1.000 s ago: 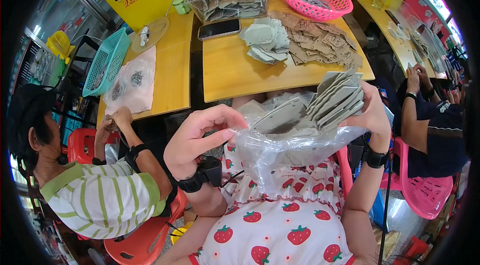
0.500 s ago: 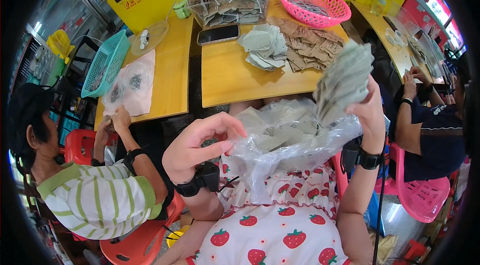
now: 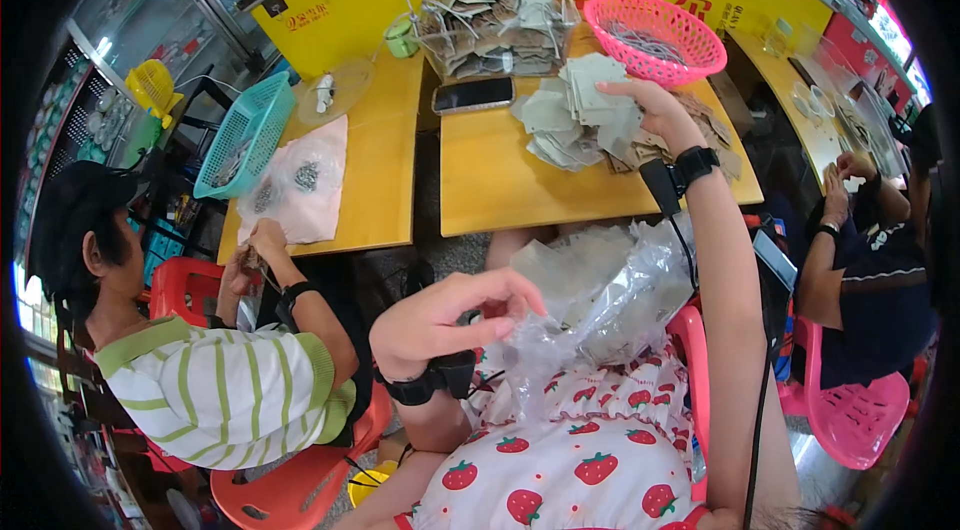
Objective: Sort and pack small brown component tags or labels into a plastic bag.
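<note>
My left hand [image 3: 455, 322] pinches the gathered rim of a clear plastic bag [image 3: 625, 280] lying across my lap. Pale grey cards show inside the bag. Out over the table, my right hand [image 3: 660, 112] grips a bunch of grey cards [image 3: 600, 95]. These rest on or just above a loose pile of grey cards [image 3: 555, 135]; I cannot tell whether they have been let go. Brown cards [image 3: 720, 135] lie to the right, partly behind my right hand and wrist.
A clear bin [image 3: 490, 55] full of cards stands behind a phone [image 3: 474, 95]. At its right sits a pink basket [image 3: 700, 55] of thin grey strands. A co-worker [image 3: 220, 370] sits at left beside a teal basket [image 3: 250, 125]; another person [image 3: 860, 270] works at right.
My right hand has carried the bunch of grey cards from above the bag forward to the pile on the table. My left hand stays at the bag's rim. The view has shifted slightly.
</note>
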A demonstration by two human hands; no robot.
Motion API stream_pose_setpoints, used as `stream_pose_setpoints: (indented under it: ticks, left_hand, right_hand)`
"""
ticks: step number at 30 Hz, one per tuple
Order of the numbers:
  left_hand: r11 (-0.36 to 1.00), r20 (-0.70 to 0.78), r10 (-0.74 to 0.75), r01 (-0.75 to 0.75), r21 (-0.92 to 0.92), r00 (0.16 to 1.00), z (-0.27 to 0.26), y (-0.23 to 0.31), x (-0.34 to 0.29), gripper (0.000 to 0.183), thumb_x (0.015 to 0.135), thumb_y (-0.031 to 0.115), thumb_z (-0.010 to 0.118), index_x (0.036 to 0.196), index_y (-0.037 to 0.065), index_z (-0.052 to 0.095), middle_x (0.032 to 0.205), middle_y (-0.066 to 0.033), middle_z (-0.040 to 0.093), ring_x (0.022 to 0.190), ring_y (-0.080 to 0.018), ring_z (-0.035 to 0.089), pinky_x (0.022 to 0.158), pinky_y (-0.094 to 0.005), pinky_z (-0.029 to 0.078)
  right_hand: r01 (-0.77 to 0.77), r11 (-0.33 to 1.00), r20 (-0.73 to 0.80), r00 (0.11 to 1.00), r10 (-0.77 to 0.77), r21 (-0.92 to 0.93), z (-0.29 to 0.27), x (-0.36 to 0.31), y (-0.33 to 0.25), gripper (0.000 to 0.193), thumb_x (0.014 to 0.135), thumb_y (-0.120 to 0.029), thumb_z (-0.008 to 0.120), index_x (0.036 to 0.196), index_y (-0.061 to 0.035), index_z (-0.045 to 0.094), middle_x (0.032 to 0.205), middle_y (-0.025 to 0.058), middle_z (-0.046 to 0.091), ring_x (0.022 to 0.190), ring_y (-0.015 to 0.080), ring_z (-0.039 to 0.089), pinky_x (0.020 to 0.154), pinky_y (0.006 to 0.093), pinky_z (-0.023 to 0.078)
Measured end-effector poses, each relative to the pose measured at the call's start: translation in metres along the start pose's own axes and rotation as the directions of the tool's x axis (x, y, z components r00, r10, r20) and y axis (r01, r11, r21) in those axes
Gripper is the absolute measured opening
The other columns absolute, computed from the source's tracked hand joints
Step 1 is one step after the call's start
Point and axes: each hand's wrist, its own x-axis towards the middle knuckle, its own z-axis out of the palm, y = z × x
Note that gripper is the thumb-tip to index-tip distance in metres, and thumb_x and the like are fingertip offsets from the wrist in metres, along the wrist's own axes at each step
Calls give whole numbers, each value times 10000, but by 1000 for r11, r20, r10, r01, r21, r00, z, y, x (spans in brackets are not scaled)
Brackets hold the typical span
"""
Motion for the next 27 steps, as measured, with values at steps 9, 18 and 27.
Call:
stream_pose_setpoints:
  ticks: [9, 18, 27]
  left_hand:
    - [992, 36, 25, -29, 120, 999, 0, 4, -3, 249, 909, 115, 506, 1126, 20, 586, 860, -58, 567, 762, -139, 519, 710, -283, 418]
    - [983, -147, 101, -76, 166, 984, 2, 4, -1, 291, 770, 112, 705, 1041, 30, 637, 946, -45, 594, 749, -130, 504, 676, -246, 420]
    - [992, -596, 23, 54, 111, 803, 8, -18, 25, 159, 776, -7, 710, 862, 44, 585, 862, 21, 532, 818, -70, 488, 770, -224, 402]
  right_hand:
    - [-14, 989, -78, 997, 3, -146, -32, 58, 6, 364, 799, -244, 743, 1036, 17, 653, 944, 94, 670, 788, 185, 647, 647, 310, 508]
    - [74, 695, 20, 996, -85, -715, 1, -41, -55, 347, 882, -377, 630, 1044, -70, 627, 889, -24, 619, 781, 59, 570, 657, 202, 445]
    - [169, 547, 25, 965, -260, -820, -9, -189, -11, 396, 885, -262, 644, 1182, -7, 587, 1000, 89, 638, 933, 161, 609, 837, 268, 471]
